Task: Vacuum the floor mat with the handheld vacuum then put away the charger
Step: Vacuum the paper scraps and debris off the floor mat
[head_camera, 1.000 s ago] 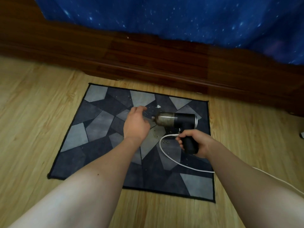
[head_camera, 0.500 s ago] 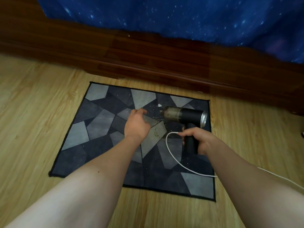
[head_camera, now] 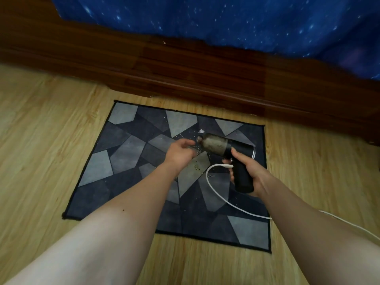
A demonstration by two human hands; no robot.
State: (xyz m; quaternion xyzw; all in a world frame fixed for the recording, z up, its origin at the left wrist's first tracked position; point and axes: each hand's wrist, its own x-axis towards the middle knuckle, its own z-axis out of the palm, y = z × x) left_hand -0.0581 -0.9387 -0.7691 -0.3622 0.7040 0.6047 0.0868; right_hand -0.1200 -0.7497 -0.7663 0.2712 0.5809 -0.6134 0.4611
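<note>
Weight looks slight, shell rigid: the black pistol-shaped handheld vacuum (head_camera: 226, 146), over the grey geometric floor mat (head_camera: 123, 157) at its far right, suits its handle, which the right hand (head_camera: 250, 173) clasps. Left hand (head_camera: 178, 154) by nozzle: grasp unclear.

The mat (head_camera: 115, 167) is open for passage across its left half, but the vacuum (head_camera: 222, 144) hangs over its far right part, the cord (head_camera: 206, 176) loops toward its near right corner, and the bed frame (head_camera: 185, 64) walls the far edge.
</note>
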